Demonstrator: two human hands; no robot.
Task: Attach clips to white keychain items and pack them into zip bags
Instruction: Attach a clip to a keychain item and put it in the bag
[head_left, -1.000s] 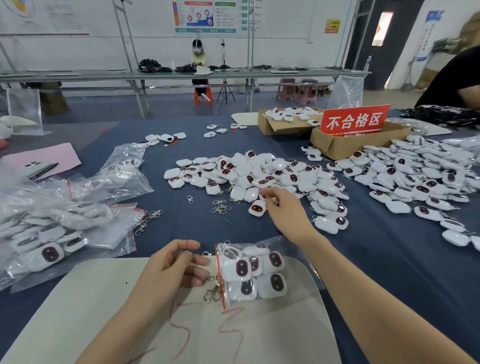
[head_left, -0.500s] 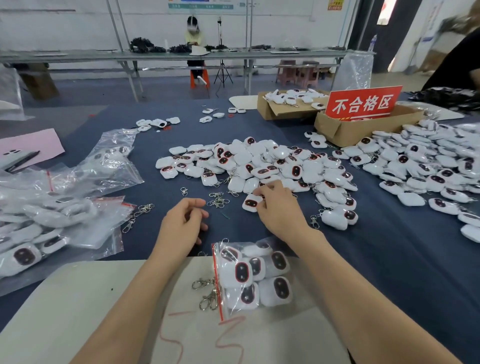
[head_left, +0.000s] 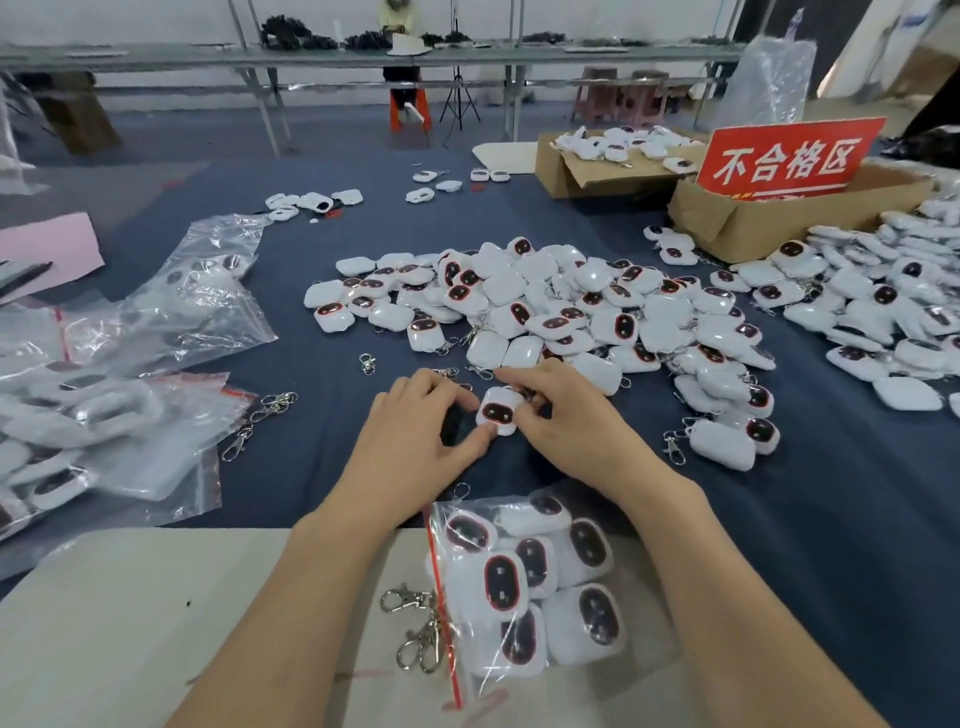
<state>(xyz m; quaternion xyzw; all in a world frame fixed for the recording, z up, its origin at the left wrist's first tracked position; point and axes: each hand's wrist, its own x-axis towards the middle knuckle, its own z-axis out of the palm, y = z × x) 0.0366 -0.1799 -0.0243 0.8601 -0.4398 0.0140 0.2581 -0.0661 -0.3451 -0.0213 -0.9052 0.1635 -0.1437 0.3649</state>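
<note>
The left hand (head_left: 415, 441) and right hand (head_left: 566, 423) both pinched one white keychain item (head_left: 497, 413) just over the desk (head_left: 311, 467), near the pile (head_left: 545, 312). No clip showed between them; a weak fingertip hold risked dropping it unattached.

Keychain items (head_left: 540, 306) white, dark oval faces rimmed red. Bench cloth (head_left: 322, 457) navy. Sign (head_left: 789, 156), upper right, red with white characters. Zip bag (head_left: 439, 582) seal red.

Bare tablecloth (head_left: 322, 462) lies open between the left zip bags (head_left: 156, 322) and the central keychain pile (head_left: 545, 301).
</note>
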